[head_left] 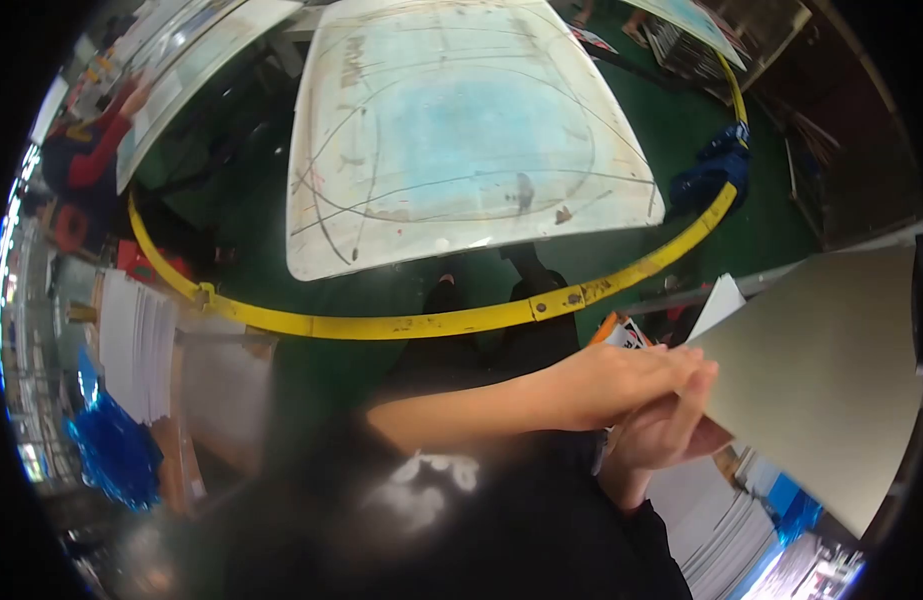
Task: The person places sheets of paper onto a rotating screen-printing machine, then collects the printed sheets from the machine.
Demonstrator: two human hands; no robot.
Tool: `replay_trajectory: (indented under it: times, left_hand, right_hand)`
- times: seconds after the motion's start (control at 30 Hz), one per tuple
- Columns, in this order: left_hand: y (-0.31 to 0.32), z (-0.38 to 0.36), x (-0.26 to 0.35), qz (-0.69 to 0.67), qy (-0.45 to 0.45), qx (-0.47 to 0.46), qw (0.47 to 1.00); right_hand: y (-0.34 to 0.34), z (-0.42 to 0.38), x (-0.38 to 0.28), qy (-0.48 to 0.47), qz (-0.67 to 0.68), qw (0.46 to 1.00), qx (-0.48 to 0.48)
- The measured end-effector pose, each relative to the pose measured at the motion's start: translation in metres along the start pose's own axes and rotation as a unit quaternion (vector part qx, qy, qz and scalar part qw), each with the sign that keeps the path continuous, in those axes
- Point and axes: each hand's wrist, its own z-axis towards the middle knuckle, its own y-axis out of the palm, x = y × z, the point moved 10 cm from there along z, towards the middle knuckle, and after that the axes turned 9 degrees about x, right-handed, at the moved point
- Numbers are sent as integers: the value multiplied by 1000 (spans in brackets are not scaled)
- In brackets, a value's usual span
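A large greyish-beige sheet [821, 370] is tilted at the right side of the head view, one edge towards my hands. My left hand [626, 385] reaches across from the left, fingers closed at that edge. Just below it, my right hand [661, 435] is closed at the same edge, with some fingers in front and part of the hand passing under the sheet. The two hands touch and overlap, so the exact grip of each finger is partly hidden. A small white sheet corner [716, 305] sticks up behind the greyish-beige one.
A pale board with blue stains [461, 130] lies ahead. A yellow curved rail [421, 326] crosses in front of me. Paper stacks stand at left [136, 345] and lower right [726, 530]. Blue plastic [116, 450] hangs at left. Another person [86, 160] works at far left.
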Motion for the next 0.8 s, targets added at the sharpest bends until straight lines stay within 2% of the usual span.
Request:
replay_trajectory:
  times: [0.03,0.1,0.13,0.17,0.2,0.23,0.27,0.3,0.37,0.4,0.43,0.5,0.53,0.57,0.6,0.63,0.7,0.77,0.8]
  left_hand:
    - [-15,1,-13,-29,-58,10,998]
    - [-54,-5,-48,-30,-105,126,986]
    - [-71,-17,-71,-63,-226,108,966]
    - [-89,-25,-85,3,-305,70,950]
    - [-112,-29,-89,-79,-288,133,945]
    - [-123,-42,-108,-343,-329,226,850]
    - [-144,-49,-117,-314,-352,211,856]
    - [-165,-55,-129,-296,-361,202,861]
    - [-206,-59,-138,-275,-355,212,868]
    - [-222,-58,-144,-255,-365,234,864]
    - [-236,-59,-150,-235,-376,255,859]
    - [-265,-64,-175,-235,-364,274,859]
    - [-276,-65,-185,-235,-358,281,859]
    - [-283,-66,-192,-237,-365,288,853]
    - [-290,-66,-197,-239,-371,295,847]
    - [-298,-67,-204,-241,-377,302,842]
    - [-318,-76,-221,-174,-390,313,848]
    - [-340,-77,-227,-76,-398,314,859]
    - [-351,-78,-234,-34,-374,323,869]
  right_hand:
    - [19,5,3,-32,-32,997,-55]
    - [58,10,7,-106,-83,978,-159]
    - [61,20,14,-141,-145,966,-163]
    - [64,30,21,-176,-206,948,-166]
    - [57,49,39,-135,-283,938,-149]
    - [45,70,58,-95,-358,919,-132]
    - [28,89,85,-24,-331,935,-125]
    - [26,100,95,-23,-455,881,-129]
    - [25,121,132,-39,-488,861,-136]
    - [39,120,161,55,-384,906,-168]
    - [53,118,190,155,-280,930,-182]
    - [91,112,238,158,-346,896,-231]
    - [107,114,249,46,-464,851,-240]
    - [123,112,258,-69,-569,783,-240]
    - [131,112,282,49,-462,851,-246]
    - [141,106,302,148,-381,870,-276]
    - [166,84,324,342,-205,859,-322]
    - [184,89,325,246,-255,879,-319]
    - [190,87,330,198,-276,884,-322]
